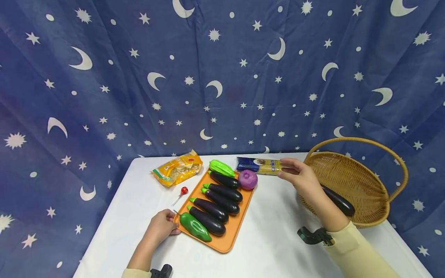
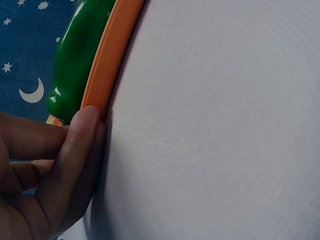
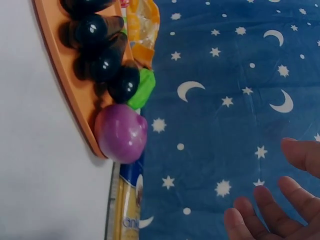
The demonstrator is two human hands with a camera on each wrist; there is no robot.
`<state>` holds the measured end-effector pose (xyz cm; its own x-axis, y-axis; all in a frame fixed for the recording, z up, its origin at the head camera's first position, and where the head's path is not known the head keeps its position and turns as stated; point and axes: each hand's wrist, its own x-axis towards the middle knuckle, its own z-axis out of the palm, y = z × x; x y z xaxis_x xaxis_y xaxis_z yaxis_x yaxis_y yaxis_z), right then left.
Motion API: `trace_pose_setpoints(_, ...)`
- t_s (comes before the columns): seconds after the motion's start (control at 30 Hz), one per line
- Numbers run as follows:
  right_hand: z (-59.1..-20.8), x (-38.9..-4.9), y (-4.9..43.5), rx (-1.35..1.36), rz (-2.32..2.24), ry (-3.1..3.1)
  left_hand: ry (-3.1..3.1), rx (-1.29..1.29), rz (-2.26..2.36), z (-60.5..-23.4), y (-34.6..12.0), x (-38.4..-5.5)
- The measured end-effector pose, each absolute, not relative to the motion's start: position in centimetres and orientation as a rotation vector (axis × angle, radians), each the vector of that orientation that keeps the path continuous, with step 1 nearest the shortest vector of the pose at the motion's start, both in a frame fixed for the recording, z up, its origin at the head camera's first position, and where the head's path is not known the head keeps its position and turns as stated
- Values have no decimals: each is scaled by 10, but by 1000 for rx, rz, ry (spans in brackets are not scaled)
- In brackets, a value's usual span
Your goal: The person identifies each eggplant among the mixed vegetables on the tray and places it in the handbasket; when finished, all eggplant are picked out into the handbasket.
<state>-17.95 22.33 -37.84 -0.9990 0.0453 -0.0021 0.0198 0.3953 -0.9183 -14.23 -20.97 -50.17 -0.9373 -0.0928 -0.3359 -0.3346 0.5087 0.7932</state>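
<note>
My left hand [image 1: 162, 226] grips the near left corner of an orange tray [image 1: 227, 244]; in the left wrist view the thumb and fingers press its rim beside a green pepper [image 2: 82, 55]. Several eggplants [image 1: 208, 223] lie in a row on the tray. At its far end are a purple onion [image 1: 248, 179] and a light green ridged vegetable [image 1: 221, 168]. My right hand [image 1: 302, 179] is raised with fingers spread, holding nothing, between the tray and a wicker basket [image 1: 351, 170]. Behind its fingertips lies a blue and yellow pasta packet [image 1: 259, 165].
One eggplant [image 1: 338, 200] rests inside the basket, which has a tall arched handle. Left of the tray lie a red lollipop [image 1: 183, 190] and an orange snack bag [image 1: 179, 168]. A blue curtain [image 1: 194, 96] with moons and stars hangs behind the white table [image 1: 274, 239].
</note>
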Motion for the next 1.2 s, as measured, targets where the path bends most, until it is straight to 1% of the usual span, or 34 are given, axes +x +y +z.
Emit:
trace_pose_setpoints(0.43,-402,-183,190,53,1806,-2618,2497,-362,1406,-505,-213,-138)
trace_pose_setpoints(0.63,-412,-184,176,56,1807,-2635,2494,-368,1404,-505,-215,-139)
trace_pose_setpoints(1.2,-423,-180,144,150,1916,-2600,2485,-370,1432,-502,-213,-146)
